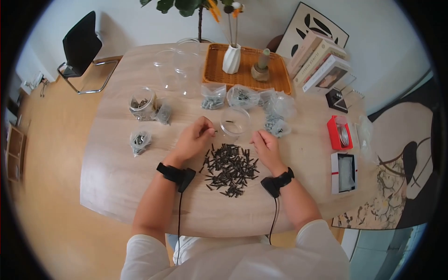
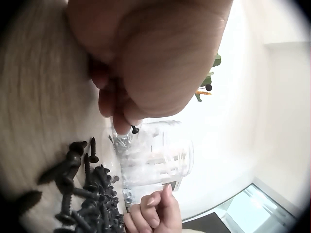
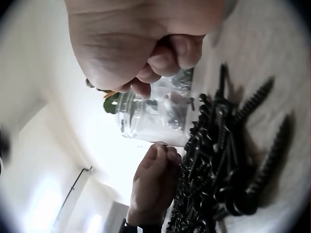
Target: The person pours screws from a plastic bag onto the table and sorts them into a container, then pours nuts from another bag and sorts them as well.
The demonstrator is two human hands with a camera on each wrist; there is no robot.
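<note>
A black screw point(image 2: 135, 129) is pinched between the thumb and fingers of my left hand point(image 1: 193, 139), left of a clear jar point(image 1: 241, 127). My right hand point(image 1: 267, 148) hovers to the right of the jar, its fingers curled in and thumb against them; no object shows in its grip. Between the hands and my body lies a loose pile of black screws point(image 1: 231, 168) on the table. Through the jar's round mouth a dark screw point(image 1: 229, 122) is visible.
Bags of hardware point(image 1: 213, 96) line up behind the jar. To the left stand a filled jar point(image 1: 142, 108) and a small bag point(image 1: 140, 141). Tall clear containers point(image 1: 186, 74) and a wicker tray point(image 1: 212, 74) are farther back. A red box point(image 1: 334, 133) sits on the right.
</note>
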